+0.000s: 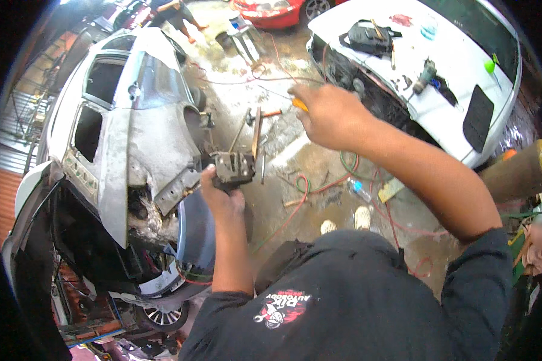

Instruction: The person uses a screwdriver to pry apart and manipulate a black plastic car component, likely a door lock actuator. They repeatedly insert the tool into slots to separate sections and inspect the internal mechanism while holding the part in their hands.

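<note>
My left hand (220,195) grips a dark, grimy metal bracket-like part (233,168) beside the bare-metal rear panel (165,129) of a stripped car body on the left. My right hand (334,117) is raised up and to the right of that part, closed around an orange-handled tool (300,104) that looks like a screwdriver; its tip is hard to make out. Behind the metal part, a hammer (248,117) and long bars (256,135) are visible, partly hidden by it.
A white car (488,48) on the right carries tools and a bag (367,37) on its panel. Red and green hoses (304,186), a water bottle (360,190) and a cylindrical container (515,174) are around me. Another person's leg (183,27) and a red car (268,12) are farther back.
</note>
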A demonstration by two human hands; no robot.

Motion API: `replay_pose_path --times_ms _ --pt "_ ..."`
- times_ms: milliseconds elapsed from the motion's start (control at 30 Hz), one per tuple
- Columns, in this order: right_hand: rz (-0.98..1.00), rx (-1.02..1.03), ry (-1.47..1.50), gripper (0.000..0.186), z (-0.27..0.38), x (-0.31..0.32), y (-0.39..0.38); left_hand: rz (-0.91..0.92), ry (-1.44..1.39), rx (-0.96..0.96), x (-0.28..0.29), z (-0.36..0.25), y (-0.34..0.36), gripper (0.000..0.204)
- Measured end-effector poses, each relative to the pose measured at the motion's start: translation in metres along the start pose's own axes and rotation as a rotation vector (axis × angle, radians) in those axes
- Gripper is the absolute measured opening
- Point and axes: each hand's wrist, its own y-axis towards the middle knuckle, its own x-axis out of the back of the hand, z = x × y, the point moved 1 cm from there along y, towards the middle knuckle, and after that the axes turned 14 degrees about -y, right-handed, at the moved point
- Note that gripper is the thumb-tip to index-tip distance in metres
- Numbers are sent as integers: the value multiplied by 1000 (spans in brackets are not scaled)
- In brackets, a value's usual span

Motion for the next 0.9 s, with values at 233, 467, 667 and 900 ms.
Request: replay_pose_path --times_ms 233,467,667,900 --pt "76 -26 48 46 0 10 0 14 -52 43 -6 6 7 32" --pt "151 -39 29 47 2 10 1 18 -69 58 6 14 17 30" --pt "115 -28 55 47 0 2 -9 42 -75 89 -16 13 1 26" --pt "116 -72 168 38 -16 -26 -33 94 -45 183 -30 24 -10 24"
